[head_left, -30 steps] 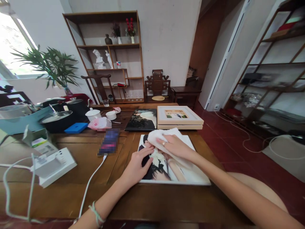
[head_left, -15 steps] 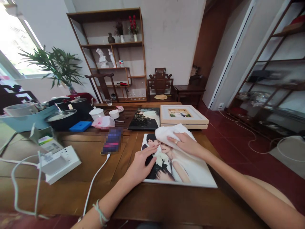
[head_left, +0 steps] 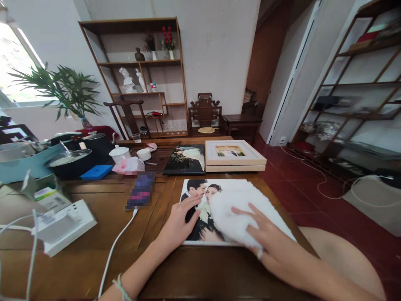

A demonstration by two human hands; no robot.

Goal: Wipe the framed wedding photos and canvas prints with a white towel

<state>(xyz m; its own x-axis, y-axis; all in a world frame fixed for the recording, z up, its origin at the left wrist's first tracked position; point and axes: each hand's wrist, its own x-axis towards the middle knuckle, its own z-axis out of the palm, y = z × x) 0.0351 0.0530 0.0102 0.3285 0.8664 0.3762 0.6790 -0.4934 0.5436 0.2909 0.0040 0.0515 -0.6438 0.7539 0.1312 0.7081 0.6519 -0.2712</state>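
A photo panel (head_left: pixel 203 239) showing two people in wedding clothes lies flat on the wooden table before me. On its left side rests my left hand (head_left: pixel 183 217), fingers stretched out and holding the panel down. My right hand (head_left: pixel 261 225) presses a fluffy white cloth (head_left: pixel 228 209) against the panel's right half, thumb and fingers spread over it. Much of the picture's right part is hidden beneath the cloth and hand. Just behind the panel are a dark photo panel (head_left: pixel 178 162) and pale wooden picture frames (head_left: pixel 234 168), stacked.
To the left are a charging phone (head_left: pixel 140 191), its white cable (head_left: pixel 117 238), a white box (head_left: pixel 73 228) and a blue box (head_left: pixel 97 172). Pots (head_left: pixel 70 159), a lidded white cup (head_left: pixel 119 154) and a pink tissue pack (head_left: pixel 129 165) stand farther back. A round stool (head_left: pixel 344 259) is at the right.
My right hand has drawn the white cloth from the panel's upper edge down toward its lower right, uncovering the top of the picture. The left hand stays on the panel. The view has shifted slightly.
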